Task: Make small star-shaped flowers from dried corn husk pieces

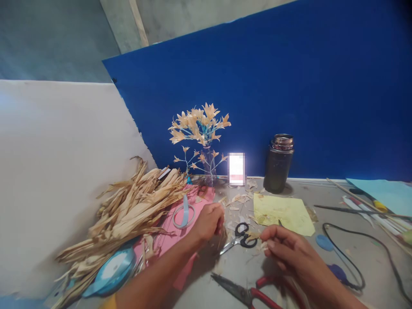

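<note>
My left hand (210, 221) is closed, fingers curled away from the camera, above the scraps beside a pink sheet (204, 249); whatever it may hold is hidden. My right hand (286, 249) pinches a small piece of dried husk (253, 235) between thumb and fingers. Just beyond that piece lie small black-handled scissors (240, 238) on the table. Nearer to me, partly behind my right wrist, rest larger red-handled scissors (236, 292). A yellow sheet (280, 210) lies beyond my right hand, with husk bits on it.
Dried husks (135, 206) are heaped at left, near a blue ribbon roll (112, 270) and a tape ring (174, 214). Husk flowers (199, 122) stand in a bottle at the back. A dark flask (278, 167), a black cable (357, 229) and sticks (360, 209) are at right.
</note>
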A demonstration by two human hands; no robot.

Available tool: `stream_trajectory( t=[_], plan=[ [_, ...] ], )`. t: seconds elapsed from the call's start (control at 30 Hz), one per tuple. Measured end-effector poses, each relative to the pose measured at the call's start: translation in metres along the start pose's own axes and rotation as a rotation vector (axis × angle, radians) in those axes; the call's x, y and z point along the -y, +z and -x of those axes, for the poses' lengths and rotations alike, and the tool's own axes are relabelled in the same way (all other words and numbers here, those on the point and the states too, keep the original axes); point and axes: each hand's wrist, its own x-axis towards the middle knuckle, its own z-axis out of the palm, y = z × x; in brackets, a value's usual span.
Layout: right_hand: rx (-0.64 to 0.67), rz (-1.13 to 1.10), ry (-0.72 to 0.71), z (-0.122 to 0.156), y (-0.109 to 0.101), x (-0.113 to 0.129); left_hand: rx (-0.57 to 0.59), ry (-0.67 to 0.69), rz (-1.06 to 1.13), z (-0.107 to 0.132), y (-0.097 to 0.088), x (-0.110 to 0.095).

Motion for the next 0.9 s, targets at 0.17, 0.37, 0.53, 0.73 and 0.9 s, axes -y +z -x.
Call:
stream_trajectory(
  t=[0.17, 0.37, 0.53, 0.73, 0.9],
  plan=[
    [0.079, -0.05, 0.049, 0.003, 0.009, -0.006, -0.107, 0.064, -0.317, -0.054, 0.001, 0.0],
    [0.118, -0.067, 0.039, -0.001, 0.007, -0.01, -0.102, -0.008, -0.477, -0.105, 0.025, 0.009],
    [0.133, -0.023, 0.05, -0.006, 0.003, -0.012, -0.051, -0.069, -0.383, -0.118, 0.023, 0.015],
    [0.135, 0.089, 0.059, -0.009, -0.003, -0.019, -0.117, -0.087, -0.015, -0.112, 0.007, 0.009],
    [0.156, 0.104, 0.067, -0.01, -0.001, -0.024, 0.049, -0.161, 0.385, -0.084, 0.005, -0.003]
  ],
)
